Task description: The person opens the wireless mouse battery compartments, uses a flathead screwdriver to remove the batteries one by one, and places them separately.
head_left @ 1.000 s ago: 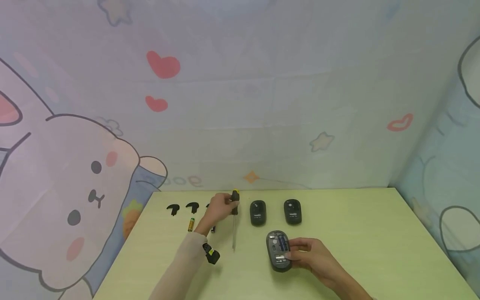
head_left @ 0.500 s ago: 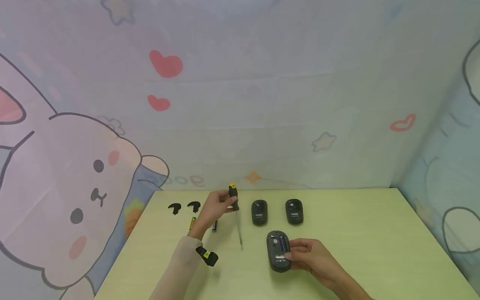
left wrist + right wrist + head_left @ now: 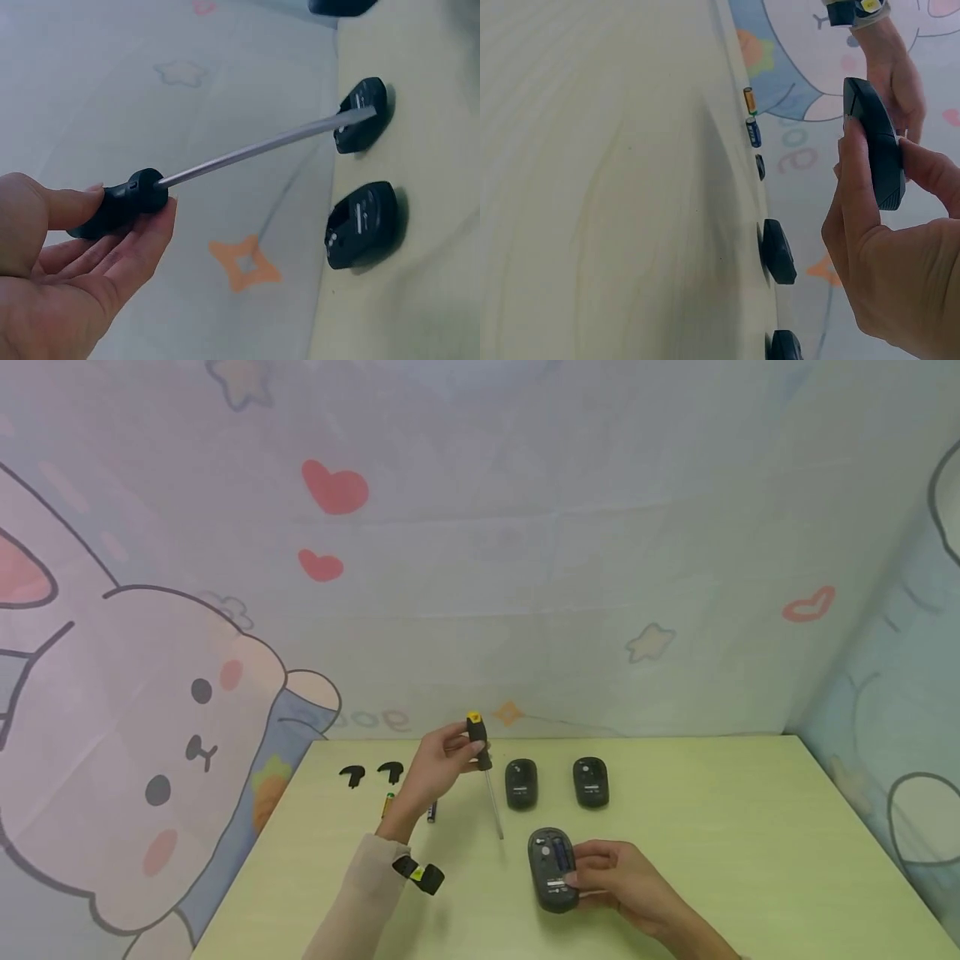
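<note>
My left hand grips a screwdriver by its black handle with a yellow end. Its metal shaft slants down to the right, and in the left wrist view the flat tip shows. In my right hand is a black computer mouse, held by its side above the table. Its underside faces up, with the battery bay uncovered and a dark battery inside. The right wrist view shows the mouse edge-on between thumb and fingers.
Two more black mice, a left mouse and a right mouse, lie at the back of the table. Left of them are black hooked pieces, a yellow-green battery and a dark battery. A printed cloth hangs behind.
My left hand has lifted the screwdriver and moved it slightly right, its shaft swinging from near vertical to a rightward slant. The held mouse has shifted slightly left and down.
</note>
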The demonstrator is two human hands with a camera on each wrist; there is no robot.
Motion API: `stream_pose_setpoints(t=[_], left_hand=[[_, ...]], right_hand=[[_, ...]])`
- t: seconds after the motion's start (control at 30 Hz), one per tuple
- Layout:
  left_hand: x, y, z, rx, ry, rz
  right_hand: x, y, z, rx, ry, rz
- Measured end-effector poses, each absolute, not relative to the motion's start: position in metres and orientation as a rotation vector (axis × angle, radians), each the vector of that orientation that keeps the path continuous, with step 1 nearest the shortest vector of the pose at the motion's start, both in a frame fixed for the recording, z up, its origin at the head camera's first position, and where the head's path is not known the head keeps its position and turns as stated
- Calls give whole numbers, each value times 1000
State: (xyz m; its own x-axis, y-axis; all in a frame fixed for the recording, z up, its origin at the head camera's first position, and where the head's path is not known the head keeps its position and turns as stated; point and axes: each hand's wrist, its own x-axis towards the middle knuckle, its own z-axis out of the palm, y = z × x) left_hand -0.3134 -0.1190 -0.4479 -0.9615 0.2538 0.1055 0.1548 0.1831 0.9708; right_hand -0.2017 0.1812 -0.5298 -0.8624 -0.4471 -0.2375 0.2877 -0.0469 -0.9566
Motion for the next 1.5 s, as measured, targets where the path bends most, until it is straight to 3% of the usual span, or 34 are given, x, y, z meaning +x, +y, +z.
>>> stream_pose_setpoints(t=[0.53, 1.5], left_hand=[[-274, -81, -409, 792, 2575, 1894], [-242, -54, -416, 1399, 2594, 1808]], right_hand=[[-202, 178, -530, -162, 1777, -1951], [-205, 178, -519, -213, 1741, -1963]])
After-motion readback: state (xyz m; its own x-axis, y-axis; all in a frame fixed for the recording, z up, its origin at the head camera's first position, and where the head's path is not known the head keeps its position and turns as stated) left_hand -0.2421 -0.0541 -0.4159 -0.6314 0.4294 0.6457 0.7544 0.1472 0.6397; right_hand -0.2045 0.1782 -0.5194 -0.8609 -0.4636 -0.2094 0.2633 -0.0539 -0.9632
